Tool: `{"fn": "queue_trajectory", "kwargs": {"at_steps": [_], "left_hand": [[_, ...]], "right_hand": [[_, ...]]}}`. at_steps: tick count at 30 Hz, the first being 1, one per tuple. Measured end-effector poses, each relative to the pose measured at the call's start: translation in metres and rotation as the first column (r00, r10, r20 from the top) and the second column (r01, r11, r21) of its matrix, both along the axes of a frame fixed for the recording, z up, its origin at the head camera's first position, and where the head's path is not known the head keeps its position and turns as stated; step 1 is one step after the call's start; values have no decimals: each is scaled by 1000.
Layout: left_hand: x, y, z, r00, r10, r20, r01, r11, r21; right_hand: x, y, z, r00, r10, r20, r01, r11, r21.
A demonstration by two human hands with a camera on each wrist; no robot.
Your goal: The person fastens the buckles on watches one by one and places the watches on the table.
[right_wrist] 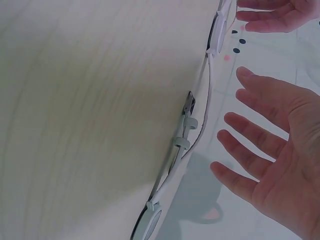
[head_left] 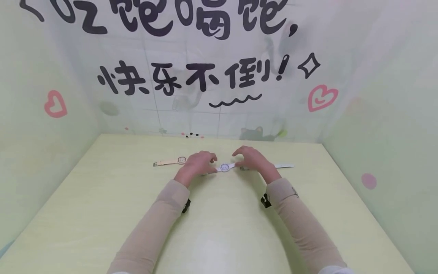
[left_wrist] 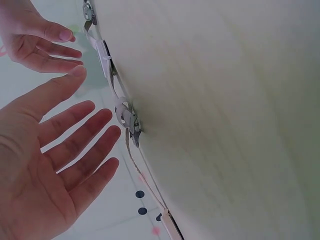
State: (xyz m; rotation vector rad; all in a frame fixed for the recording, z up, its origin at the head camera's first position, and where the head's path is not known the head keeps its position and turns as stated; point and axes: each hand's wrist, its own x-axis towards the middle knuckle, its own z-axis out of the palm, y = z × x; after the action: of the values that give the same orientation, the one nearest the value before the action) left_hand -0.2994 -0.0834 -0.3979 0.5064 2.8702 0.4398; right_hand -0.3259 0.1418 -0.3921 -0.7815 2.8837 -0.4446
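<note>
Three wristwatches lie in a row on the table. The middle one, a white wristwatch, lies between my two hands. My left hand hovers by its left strap, hiding part of it; the fingers look spread and apart from the watch in the left wrist view. On the other side is my right hand, its fingers loosely extended, with nothing held. A pale pink wristwatch lies left of my left hand. Behind my right hand, the pale green wristwatch is mostly hidden in the head view, where its strap shows.
The pale wooden table is enclosed by a translucent back sheet with black lettering and light side walls. Dark wrist cameras sit under both sleeves.
</note>
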Motion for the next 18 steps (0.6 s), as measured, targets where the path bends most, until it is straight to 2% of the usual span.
{"fn": "queue_trajectory", "kwargs": {"at_steps": [10, 18], "left_hand": [[4, 4, -4, 1000, -8, -2, 8, 1000, 3], [3, 4, -4, 1000, -13, 1, 13, 1000, 1]], "right_hand": [[-1, -1, -8, 1000, 5, -9, -5, 1000, 13], [-1, -3, -10, 1000, 10, -6, -10, 1000, 16]]}}
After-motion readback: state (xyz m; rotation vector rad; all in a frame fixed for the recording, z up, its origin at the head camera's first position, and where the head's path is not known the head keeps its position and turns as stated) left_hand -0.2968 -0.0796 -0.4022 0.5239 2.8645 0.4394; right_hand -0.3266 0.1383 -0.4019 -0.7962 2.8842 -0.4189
